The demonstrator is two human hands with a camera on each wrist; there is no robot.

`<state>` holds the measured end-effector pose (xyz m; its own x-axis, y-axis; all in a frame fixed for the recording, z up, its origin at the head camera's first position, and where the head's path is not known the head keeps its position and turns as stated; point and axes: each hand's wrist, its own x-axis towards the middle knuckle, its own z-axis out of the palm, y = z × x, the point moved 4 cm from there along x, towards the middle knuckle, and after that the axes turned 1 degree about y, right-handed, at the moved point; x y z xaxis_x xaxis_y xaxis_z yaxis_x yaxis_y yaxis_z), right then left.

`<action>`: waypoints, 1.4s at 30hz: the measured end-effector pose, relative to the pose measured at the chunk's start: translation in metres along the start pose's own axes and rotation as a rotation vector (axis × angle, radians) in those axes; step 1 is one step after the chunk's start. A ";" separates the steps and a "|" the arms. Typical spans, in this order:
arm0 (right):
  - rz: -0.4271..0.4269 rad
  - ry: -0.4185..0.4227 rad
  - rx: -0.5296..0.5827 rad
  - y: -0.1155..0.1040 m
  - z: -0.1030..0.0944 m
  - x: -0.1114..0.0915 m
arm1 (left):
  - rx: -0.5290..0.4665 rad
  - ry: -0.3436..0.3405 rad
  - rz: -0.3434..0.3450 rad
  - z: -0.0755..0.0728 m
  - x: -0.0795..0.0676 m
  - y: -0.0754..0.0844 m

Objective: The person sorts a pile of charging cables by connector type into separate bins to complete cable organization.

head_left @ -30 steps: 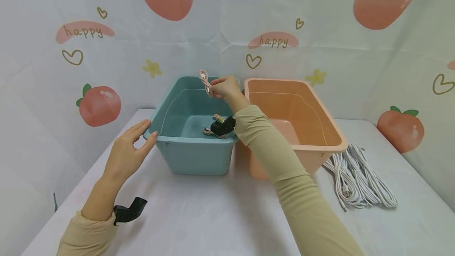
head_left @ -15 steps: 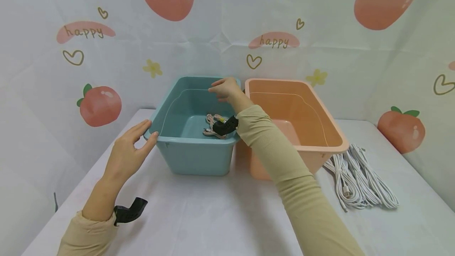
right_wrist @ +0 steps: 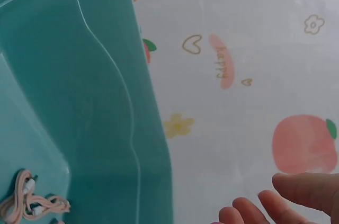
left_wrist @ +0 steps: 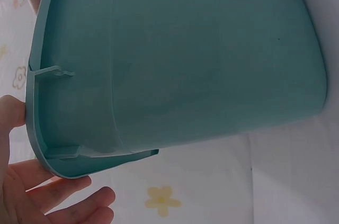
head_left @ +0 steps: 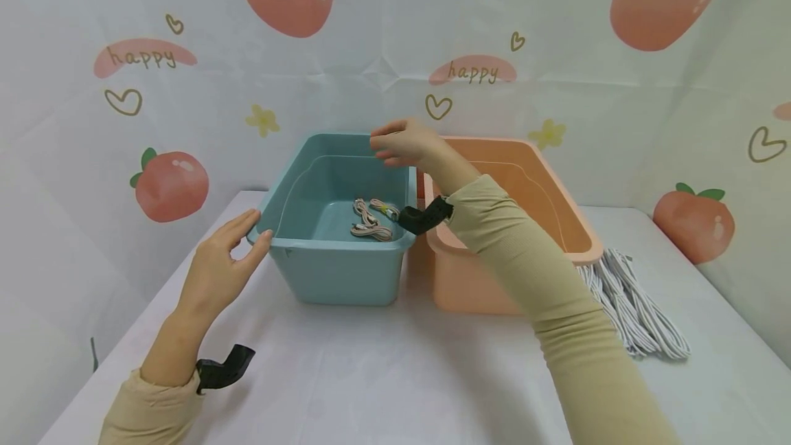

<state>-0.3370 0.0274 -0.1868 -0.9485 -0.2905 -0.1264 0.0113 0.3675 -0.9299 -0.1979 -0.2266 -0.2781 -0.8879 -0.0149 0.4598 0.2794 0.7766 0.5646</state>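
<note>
Three small, pale-pink coiled bundles of thin cord (head_left: 365, 211) lie on the floor of the blue-green plastic tub (head_left: 340, 275), close together near its front right corner. They look light and soft, likely to bend at a touch yet keep their folded shape, and hardly fragile. The place to take hold is the gathered middle of a bundle, pinched between thumb and fingertips; a single loop taken by its end might pull the coil loose. White bits show on the coils, perhaps plugs or ties, too small to tell which.

The tub itself seems light and stiff, with smooth walls that may slip under a flat palm, so its rolled rim should give the surest purchase. The left hand (head_left: 219, 273) grips it just there, thumb and fingers straddling the front left corner. The right hand (head_left: 403, 144), relaxed and holding nothing, hovers by the tub's right rim towards the back, well above the bundles, its fingers loosely bent and apart from any cord.
</note>
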 end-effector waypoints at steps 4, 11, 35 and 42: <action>-0.057 0.027 -0.068 -0.002 -0.015 -0.013 | 0.001 0.001 0.001 0.000 0.000 0.000; -0.117 0.063 -0.141 0.004 -0.046 -0.040 | 0.006 0.003 0.007 -0.001 0.000 0.000; -0.293 0.156 -0.002 0.101 -0.157 -0.148 | 0.064 -0.008 0.025 -0.005 0.002 0.010; -0.279 0.236 0.130 0.139 -0.186 -0.177 | -0.027 0.069 0.129 -0.001 0.006 0.040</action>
<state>-0.2267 0.2947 -0.2297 -0.9672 -0.1471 0.2068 -0.2322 0.1834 -0.9552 -0.1919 -0.1962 -0.2515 -0.8168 0.0402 0.5755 0.4002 0.7579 0.5151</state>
